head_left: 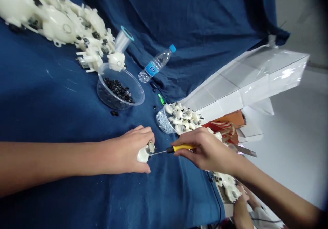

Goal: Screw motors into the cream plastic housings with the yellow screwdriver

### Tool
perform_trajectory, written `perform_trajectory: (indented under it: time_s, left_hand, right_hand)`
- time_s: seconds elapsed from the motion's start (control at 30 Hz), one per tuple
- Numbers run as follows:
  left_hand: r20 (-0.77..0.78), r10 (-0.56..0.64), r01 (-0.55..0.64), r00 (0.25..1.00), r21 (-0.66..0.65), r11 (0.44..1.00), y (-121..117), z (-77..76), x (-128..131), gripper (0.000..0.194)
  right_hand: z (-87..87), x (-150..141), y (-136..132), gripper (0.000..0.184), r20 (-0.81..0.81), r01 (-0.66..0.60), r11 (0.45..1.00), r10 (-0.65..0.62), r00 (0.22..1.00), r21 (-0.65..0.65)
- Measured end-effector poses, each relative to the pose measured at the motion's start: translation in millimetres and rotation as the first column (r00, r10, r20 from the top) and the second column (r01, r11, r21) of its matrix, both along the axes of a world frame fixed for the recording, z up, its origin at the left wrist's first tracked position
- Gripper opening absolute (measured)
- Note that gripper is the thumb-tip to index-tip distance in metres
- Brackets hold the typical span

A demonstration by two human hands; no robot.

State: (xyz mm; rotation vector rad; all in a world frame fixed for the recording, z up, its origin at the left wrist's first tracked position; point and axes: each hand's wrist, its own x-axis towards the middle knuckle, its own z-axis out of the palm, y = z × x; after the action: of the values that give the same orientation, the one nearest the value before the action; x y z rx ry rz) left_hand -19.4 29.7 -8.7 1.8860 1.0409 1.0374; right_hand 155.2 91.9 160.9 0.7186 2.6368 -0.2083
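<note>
Left hand (pixel 130 150) half-curls around the white part (pixel 142 156) over the blue cloth (pixel 164 195). Right hand (pixel 202 148) grips the yellow screwdriver (pixel 183 147), tip at the part's edge — a slanted push could make it skid.

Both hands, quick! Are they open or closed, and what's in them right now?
Left hand: closed around a white part.
Right hand: closed on a yellow-handled screwdriver, its tip at that part.

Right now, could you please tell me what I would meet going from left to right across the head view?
White plastic parts at upper left, clear bowl of black pieces, water bottle, right hand with yellow screwdriver handle, co-worker's hand.
</note>
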Motion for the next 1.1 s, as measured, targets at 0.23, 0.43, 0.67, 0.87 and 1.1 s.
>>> perform_trajectory:
  time_s: [0.23,0.43,0.67,0.87,1.1]
  left_hand:
    - [-0.022,0.009,-0.008,1.0,0.011,1.0,-3.8,4.0,-0.7,0.037]
    - [-0.037,0.009,-0.008,0.999,0.033,0.999,-4.7,3.0,-0.8,0.036]
    - [-0.072,0.031,-0.028,0.997,0.051,0.998,-8.6,2.6,0.6,0.039]
    - [-0.08,0.032,-0.03,0.996,0.038,0.999,-7.5,2.6,1.1,0.035]
    - [-0.067,0.045,-0.043,0.997,0.025,0.999,-6.0,1.2,3.4,0.033]
  right_hand:
    - [-5.8,-5.6,3.5,0.021,0.085,0.368,0.926,-0.361,0.929,-0.089]
    - [-10.3,-3.9,11.6,0.03,0.174,0.661,0.718,-0.638,0.75,-0.218]
    - [-5.4,-5.5,7.7,0.04,0.284,0.782,0.544,-0.731,0.62,-0.305]
    - [3.2,-9.6,-2.1,0.018,0.096,0.508,0.853,-0.499,0.861,-0.12]
    - [-4.5,3.9,-13.3,0.015,-0.097,0.179,0.984,-0.178,0.979,-0.003]
